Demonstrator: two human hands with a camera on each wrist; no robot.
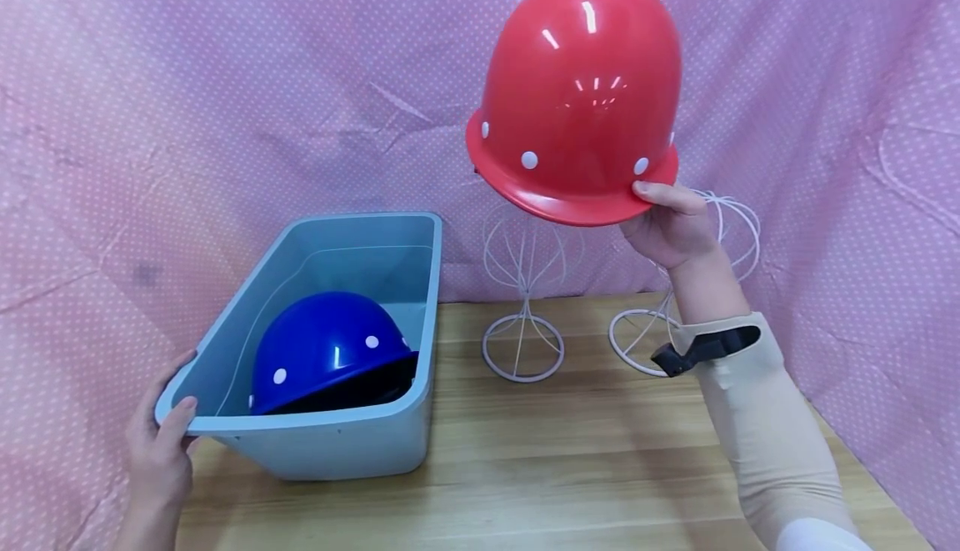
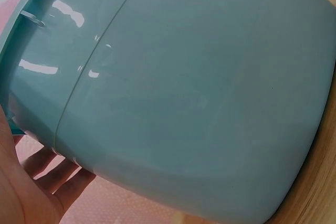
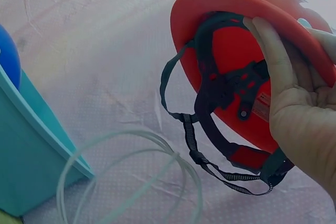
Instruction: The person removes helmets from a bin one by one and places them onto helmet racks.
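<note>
In the head view a red helmet (image 1: 585, 92) is held up over two white wire stands, the nearer one (image 1: 525, 284) below it. My right hand (image 1: 671, 222) grips its brim, thumb outside; in the right wrist view the fingers of my right hand (image 3: 302, 87) reach inside the red helmet (image 3: 247, 45), and its black straps (image 3: 191, 135) hang down. My left hand (image 1: 161, 443) grips the near left corner of a blue-grey bin (image 1: 307, 423). A blue helmet (image 1: 322, 351) lies tilted in the bin. Fingers of my left hand (image 2: 31, 187) touch the bin's outer wall (image 2: 184, 87).
The second wire stand (image 1: 637, 343) is at the right, partly behind my right forearm. Both stands and the bin are on a wooden table (image 1: 517, 468). A pink dotted cloth (image 1: 225, 117) hangs behind and at both sides.
</note>
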